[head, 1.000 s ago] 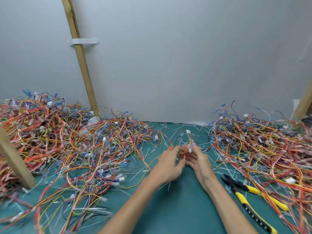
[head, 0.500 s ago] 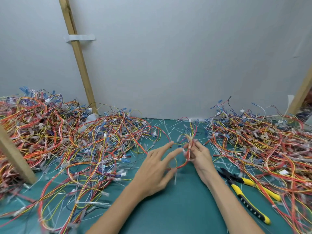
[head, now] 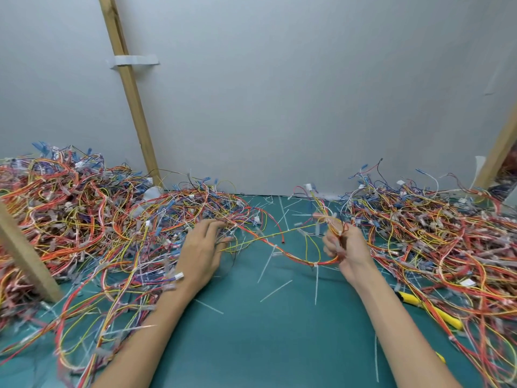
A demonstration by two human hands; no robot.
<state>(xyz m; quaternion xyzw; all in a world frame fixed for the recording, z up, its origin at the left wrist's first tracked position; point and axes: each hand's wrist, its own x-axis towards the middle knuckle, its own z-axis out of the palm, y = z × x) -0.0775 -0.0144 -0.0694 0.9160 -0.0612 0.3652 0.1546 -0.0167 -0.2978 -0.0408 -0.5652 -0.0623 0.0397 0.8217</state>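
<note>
My right hand (head: 345, 252) grips a small coiled bundle of red, orange and yellow wires (head: 331, 222) with a white connector (head: 308, 187) sticking up at its top. A red-and-yellow strand (head: 279, 249) sags from that bundle across the green mat to the left pile. My left hand (head: 202, 249) reaches into the edge of the left wire pile (head: 84, 219); its fingers are extended among the strands, and I cannot tell whether they pinch one.
A second wire pile (head: 447, 233) fills the right side. Yellow-handled pliers (head: 430, 309) lie partly under it. Loose white cable ties (head: 275, 287) scatter over the green mat (head: 265, 345). Wooden posts (head: 28, 256) (head: 128, 88) stand at the left, and a grey wall is behind.
My left hand let go of the bundle and moved left into the left pile. My right hand kept the bundle and lifted it slightly; a strand now stretches between the two.
</note>
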